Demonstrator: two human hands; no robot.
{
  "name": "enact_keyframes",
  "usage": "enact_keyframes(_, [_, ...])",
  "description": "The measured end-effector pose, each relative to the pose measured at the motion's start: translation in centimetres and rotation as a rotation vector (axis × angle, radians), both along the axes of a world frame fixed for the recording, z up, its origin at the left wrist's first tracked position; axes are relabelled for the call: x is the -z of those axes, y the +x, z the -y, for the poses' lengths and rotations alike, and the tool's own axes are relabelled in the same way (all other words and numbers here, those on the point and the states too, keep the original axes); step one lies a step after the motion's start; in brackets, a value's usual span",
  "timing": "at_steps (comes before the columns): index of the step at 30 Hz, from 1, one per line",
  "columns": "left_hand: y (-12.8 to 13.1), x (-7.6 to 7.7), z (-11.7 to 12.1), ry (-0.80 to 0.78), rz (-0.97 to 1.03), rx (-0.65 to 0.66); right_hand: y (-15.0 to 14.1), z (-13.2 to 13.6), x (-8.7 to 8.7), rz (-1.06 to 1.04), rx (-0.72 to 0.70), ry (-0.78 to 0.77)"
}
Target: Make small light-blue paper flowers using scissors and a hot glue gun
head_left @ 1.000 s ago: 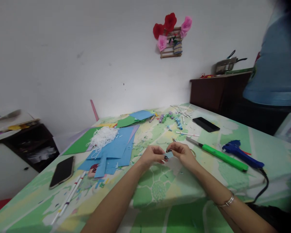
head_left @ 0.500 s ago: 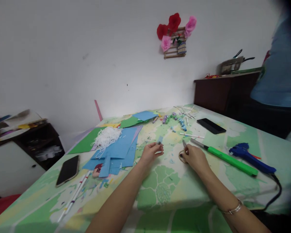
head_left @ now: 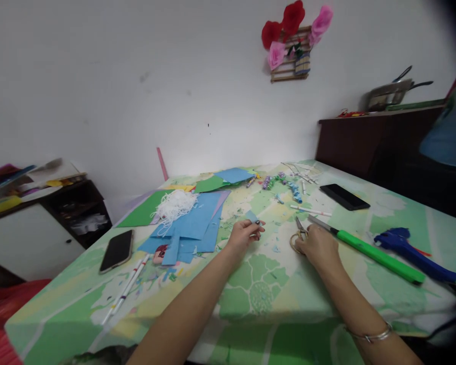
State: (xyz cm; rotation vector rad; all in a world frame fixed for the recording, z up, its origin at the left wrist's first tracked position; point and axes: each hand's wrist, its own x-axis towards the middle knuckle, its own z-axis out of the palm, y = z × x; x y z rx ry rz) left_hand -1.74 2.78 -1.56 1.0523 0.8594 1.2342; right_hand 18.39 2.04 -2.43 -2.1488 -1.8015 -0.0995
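Note:
My left hand (head_left: 247, 237) pinches a small light-blue piece of paper (head_left: 252, 217) between thumb and fingers, just above the tablecloth. To its right, my right hand (head_left: 319, 247) has its fingers closed at the gold-coloured handles of small scissors (head_left: 297, 242). The scissor blades point away from me, low over the cloth; I cannot tell whether they rest on it. Just right of that hand lies a green-handled knife (head_left: 378, 256). Tiny blue paper scraps (head_left: 276, 249) are scattered between my hands.
Blue paper sheets (head_left: 209, 223), a heap of white string (head_left: 177, 207) and a phone (head_left: 116, 251) lie to the left. On the right are a black phone (head_left: 345, 196) and a blue glue gun (head_left: 416, 253). Curled paper strips (head_left: 294, 191) and white sticks (head_left: 310, 211) lie farther back.
The view has shifted, so most things appear moved. The scissors now show more plainly beside my right hand. My left hand still pinches the blue paper piece.

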Motion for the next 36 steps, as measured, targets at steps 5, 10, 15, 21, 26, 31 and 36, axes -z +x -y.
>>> enact_keyframes(5, [0.2,-0.2,0.2,-0.042,0.068,0.009,0.2,0.1,-0.5,0.000,0.012,-0.041])
enact_keyframes(10, [0.2,0.0,0.0,0.022,0.066,-0.016,0.2,0.5,-1.5,0.046,-0.013,-0.104])
enact_keyframes(15, [0.6,-0.3,0.2,-0.024,0.080,-0.085,0.3,1.0,-0.8,-0.292,-0.114,-0.040])
enact_keyframes(21, [1.0,-1.0,0.8,-0.093,0.149,-0.105,-1.3,1.8,-0.9,-0.951,-0.427,0.011])
enact_keyframes(26, [1.3,-1.4,0.9,-0.081,0.184,-0.113,-3.2,2.9,-1.4,-1.073,-0.518,0.051])
enact_keyframes(31, [1.8,-1.7,1.3,0.058,0.120,-0.125,-4.8,3.8,-0.6,-0.959,-0.511,0.115])
enact_keyframes(36, [2.0,-1.7,1.6,0.119,0.057,-0.141,-5.4,4.1,-0.5,-0.940,-0.536,0.101])
